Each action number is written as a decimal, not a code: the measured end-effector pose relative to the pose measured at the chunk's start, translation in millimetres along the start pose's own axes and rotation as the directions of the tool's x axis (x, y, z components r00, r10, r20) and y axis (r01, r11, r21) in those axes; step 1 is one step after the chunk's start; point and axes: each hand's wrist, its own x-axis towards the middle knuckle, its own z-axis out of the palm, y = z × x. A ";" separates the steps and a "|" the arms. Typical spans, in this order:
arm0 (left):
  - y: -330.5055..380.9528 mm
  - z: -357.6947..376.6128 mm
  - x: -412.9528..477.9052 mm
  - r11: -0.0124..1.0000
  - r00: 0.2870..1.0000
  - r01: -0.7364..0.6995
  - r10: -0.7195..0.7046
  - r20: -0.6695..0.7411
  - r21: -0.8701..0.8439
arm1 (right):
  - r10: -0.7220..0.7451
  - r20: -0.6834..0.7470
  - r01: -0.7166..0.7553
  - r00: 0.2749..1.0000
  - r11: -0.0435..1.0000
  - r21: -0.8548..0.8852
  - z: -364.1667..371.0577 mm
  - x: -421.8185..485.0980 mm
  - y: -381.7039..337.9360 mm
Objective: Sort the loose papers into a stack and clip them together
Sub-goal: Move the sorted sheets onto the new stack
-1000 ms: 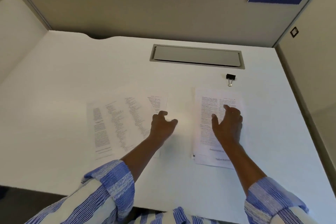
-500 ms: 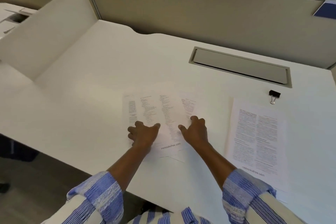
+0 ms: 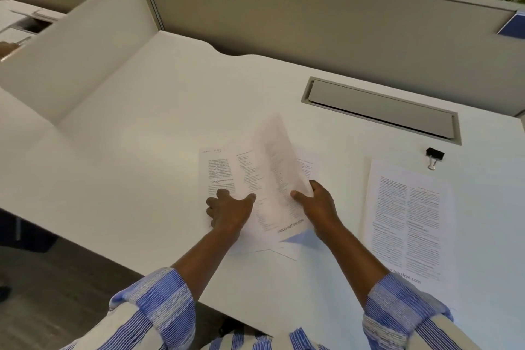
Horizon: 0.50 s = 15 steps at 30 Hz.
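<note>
Nearest the front edge of the surface [image 3: 85,150], both hands work on the loose papers [image 3: 227,173] lying at its middle. The right hand [image 3: 315,204] has closed its grip on the right edge of the top sheet [image 3: 275,167], thumb on the printed face and fingers behind, and has raised that edge so the page stands tilted and bowed above the sheets below. The left hand [image 3: 230,210] lies flat with its fingers spread, pinning the lower sheets to the surface and gripping nothing.

Half a second ago both hands were pressed flat on this pile with no sheet lifted; a second ago the right hand rested on the other group of pages. So the change is that one page has come free of the pile, which I read as the start of gathering: it can probably now go to the neater stack [image 3: 409,221] lying toward the right edge, well apart from the hands.

Farther back, the binder clip [image 3: 434,157] sits untouched just beyond that stack's far corner, beside the cable tray [image 3: 380,106]. Clipping is not yet begun.
</note>
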 end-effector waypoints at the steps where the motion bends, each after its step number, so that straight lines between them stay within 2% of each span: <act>1: 1.0 0.1 2.2 1.000 1.000 -0.012 0.011 -0.006 -0.012 | -0.031 0.023 0.030 0.999 0.998 0.058 -6.4 -1.6 -3.7; 3: 7.0 -1.4 6.0 0.994 0.999 -0.045 0.047 0.018 -0.101 | -0.096 0.070 0.084 0.993 0.983 0.165 -21.3 -6.3 -11.5; 7: 28.4 -7.1 9.1 0.883 0.957 -0.055 0.179 0.227 -0.465 | -0.182 0.157 0.130 0.971 0.947 0.294 -52.1 -13.4 -15.5; 11: 51.7 -9.7 5.7 0.803 0.879 -0.131 0.366 0.307 -0.581 | -0.200 0.151 0.174 0.968 0.970 0.172 -79.1 -18.6 -10.6; 15: 68.2 -7.5 -2.2 0.745 0.843 -0.270 0.489 0.224 -0.610 | -0.232 0.067 0.226 0.970 0.970 0.089 -90.4 -19.7 -11.3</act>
